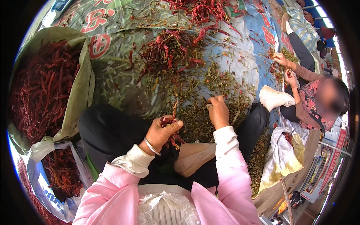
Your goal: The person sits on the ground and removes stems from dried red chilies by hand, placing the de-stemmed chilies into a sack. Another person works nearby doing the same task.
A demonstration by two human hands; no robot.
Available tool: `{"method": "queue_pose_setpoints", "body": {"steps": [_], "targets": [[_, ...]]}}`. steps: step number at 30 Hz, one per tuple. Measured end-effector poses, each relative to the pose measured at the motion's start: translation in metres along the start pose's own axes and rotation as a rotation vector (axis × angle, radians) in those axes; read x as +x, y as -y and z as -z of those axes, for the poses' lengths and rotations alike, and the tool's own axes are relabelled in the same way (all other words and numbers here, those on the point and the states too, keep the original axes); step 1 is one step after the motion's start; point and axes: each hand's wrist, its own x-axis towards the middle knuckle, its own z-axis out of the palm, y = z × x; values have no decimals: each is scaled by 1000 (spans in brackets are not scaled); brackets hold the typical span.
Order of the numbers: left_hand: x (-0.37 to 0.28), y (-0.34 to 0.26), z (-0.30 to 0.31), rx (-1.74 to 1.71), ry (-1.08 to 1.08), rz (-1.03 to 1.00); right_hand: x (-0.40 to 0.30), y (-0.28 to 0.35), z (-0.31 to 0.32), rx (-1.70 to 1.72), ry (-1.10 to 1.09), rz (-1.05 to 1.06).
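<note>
My left hand point(157, 133), with a bracelet at the wrist, is closed around several dried red chilies point(168, 121). They stick out past the thumb and below the palm. To its right, my right hand point(218, 111) hovers over a layer of loose chili stems point(194, 121), its fingers curled. The fingertips point away from me, and I cannot make out whether anything is pinched in them. A heap of dried red chilies with stems point(171, 52) lies beyond both hands on a printed tarp point(121, 81).
At left stand a large woven sack point(81, 87) and a plastic bag point(33, 166), both holding dried chilies. More chilies point(202, 11) lie farther off. At right a person point(309, 95) sits handling chilies near a white and yellow sack point(281, 157).
</note>
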Motion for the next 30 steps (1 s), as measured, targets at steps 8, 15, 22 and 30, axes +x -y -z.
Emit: {"method": "queue_pose_setpoints", "body": {"steps": [8,15,22,30], "targets": [[0,6,0,143,70,-73,-37,22,38,1437,356,-698],[-9,10,1,60,153,-114,-75,101,48,1288,326,-461],[-22,3,3,50,42,-39,-81,113,56,1238,310,-455],[-79,-49,22,-255,1,-153,-44,100,7,84,-61,170]]}}
